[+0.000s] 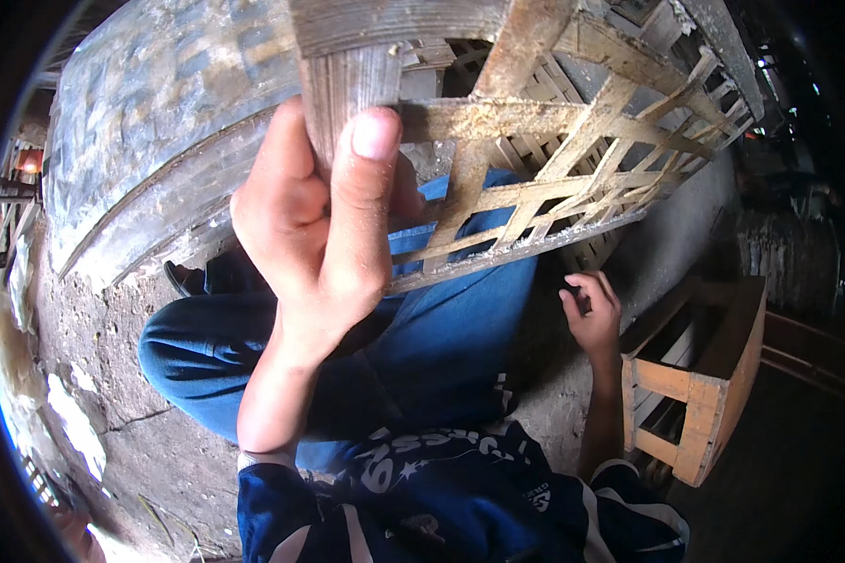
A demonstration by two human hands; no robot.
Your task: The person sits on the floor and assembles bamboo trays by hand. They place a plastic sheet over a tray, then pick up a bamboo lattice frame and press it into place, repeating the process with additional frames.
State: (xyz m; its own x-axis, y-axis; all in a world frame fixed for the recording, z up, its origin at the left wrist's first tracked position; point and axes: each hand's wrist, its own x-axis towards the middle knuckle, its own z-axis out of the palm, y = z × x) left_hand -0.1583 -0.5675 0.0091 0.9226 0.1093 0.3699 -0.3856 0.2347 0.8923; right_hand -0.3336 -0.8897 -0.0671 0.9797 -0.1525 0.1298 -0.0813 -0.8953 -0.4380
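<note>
My left hand is closed round the short upright slat of a wooden lattice panel, with the thumb pressed on its near face. The panel is made of crossed, weathered strips with pale dust on them, and it slants over my bent legs. Part of the slat shows above my thumb; its lower end is hidden in the grip. To the right, below the panel's lower edge, my right hand is raised with loosely curled fingers. A gap shows between its thumb and fingers, and I see nothing in it.
A large curved grey piece with a patchy checked surface stands at the upper left. On the right sits an open-sided wooden box. My legs in blue trousers rest on the rough, cracked floor.
</note>
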